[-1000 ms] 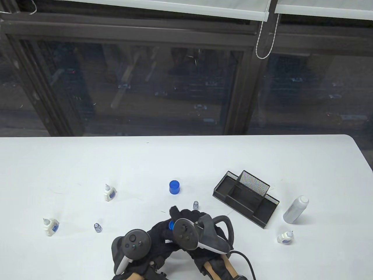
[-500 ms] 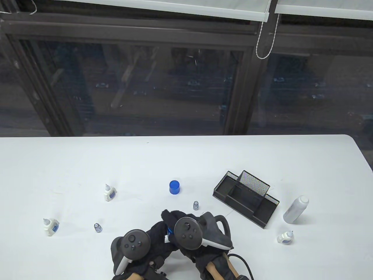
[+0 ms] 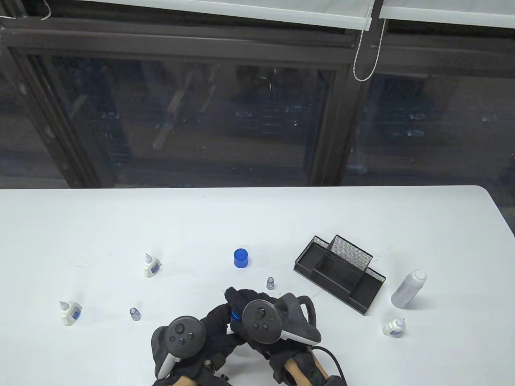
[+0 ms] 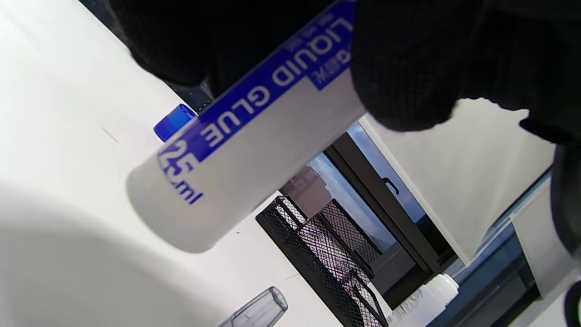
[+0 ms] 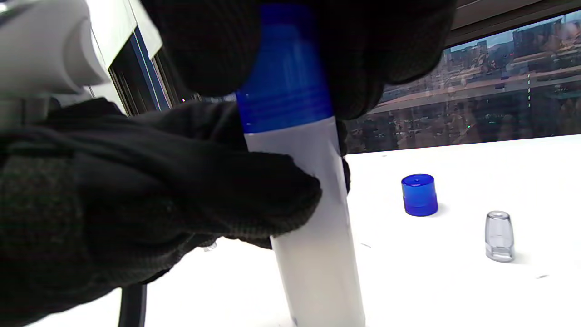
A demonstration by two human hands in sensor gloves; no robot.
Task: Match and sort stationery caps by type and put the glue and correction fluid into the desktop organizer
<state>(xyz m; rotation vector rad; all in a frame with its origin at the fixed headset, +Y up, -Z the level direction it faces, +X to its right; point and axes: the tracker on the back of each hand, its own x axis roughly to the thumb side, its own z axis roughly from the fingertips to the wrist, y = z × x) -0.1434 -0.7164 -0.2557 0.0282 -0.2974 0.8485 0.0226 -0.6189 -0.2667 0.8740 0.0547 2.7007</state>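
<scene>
White glue bottle (image 4: pixel 236 150) with blue label band, blue cap (image 5: pixel 286 77) on top. Black gloves on left hand (image 3: pixel 213 329) and right hand (image 3: pixel 257 305). Loose blue cap (image 3: pixel 240 257) mid-frame, clear caps (image 3: pixel 270 283) nearby. Black mesh organizer (image 3: pixel 340 271) at right. White table (image 3: pixel 120 221).

**Three cameras, one shared patch of desk**

The table view looks down from above the desk (image 3: pixel 120 225), facing the window across the upper frame. The left wrist view sits very close, tilted, the glue bottle (image 4: pixel 236 141) filling its centre. The right wrist view looks low across the desk. All three catch the loose blue cap (image 3: pixel 240 257); table and left wrist views share the mesh organizer (image 3: pixel 340 271).
</scene>
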